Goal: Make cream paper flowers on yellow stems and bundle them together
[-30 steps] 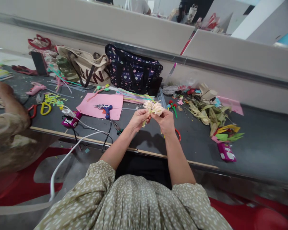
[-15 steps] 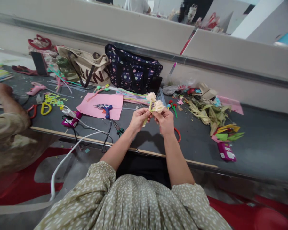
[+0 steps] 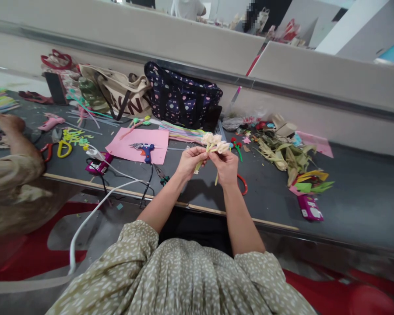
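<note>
Cream-coloured flowers [image 3: 216,142] with pale green stems are held up over the dark table, between both hands. My left hand [image 3: 193,162] pinches a stem, whose lower end shows below the fingers. On the other side, my right hand [image 3: 226,165] is closed on the stems just under the blooms, and one stem end hangs beside it. The fingertips of both hands nearly meet. Red scissor handles [image 3: 242,184] lie partly behind my right forearm. Dark-handled pliers [image 3: 162,177] rest left of my left hand.
A blue glue gun [image 3: 147,152] lies on pink paper [image 3: 118,146]. Behind stand a dotted dark bag [image 3: 180,98] and a beige bag [image 3: 134,94]. Dried husks [image 3: 292,159] are at right. Another person's arm [image 3: 22,140] is at left; a white cable [image 3: 95,210] crosses the table edge.
The blooms have tilted lower and toward the right, and a stem end now hangs by my right hand. The other person's hand has shifted slightly right.
</note>
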Tool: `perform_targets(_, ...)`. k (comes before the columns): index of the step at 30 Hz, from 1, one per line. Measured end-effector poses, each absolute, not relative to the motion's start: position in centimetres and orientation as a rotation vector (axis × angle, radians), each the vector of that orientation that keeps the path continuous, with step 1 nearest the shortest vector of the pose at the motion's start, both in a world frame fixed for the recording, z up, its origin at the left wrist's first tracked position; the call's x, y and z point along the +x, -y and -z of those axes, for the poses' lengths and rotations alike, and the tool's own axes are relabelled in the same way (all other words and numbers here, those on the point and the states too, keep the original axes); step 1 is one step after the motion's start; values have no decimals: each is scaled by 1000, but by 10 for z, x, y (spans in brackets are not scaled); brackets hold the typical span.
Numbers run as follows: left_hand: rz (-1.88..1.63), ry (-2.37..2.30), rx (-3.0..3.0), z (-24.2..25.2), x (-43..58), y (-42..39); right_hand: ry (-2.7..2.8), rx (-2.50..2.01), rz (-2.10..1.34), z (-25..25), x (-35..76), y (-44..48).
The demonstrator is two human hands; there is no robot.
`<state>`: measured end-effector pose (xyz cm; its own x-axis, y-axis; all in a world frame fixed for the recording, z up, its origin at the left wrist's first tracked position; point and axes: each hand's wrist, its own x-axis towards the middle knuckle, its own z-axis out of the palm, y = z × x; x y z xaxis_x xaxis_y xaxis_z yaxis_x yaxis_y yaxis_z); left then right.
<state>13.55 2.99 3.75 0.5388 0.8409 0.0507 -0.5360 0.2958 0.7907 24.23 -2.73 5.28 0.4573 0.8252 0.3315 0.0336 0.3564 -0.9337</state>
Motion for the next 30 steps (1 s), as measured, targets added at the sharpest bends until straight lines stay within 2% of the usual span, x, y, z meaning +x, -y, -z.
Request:
perform_targets(12,-1078,-402,767,-42,140,-23,823,-1115,-768,-59,239,26)
perform_targets(30,-1297,-482,832,-36,146,-20,823,-1143,-509,-52,227,21)
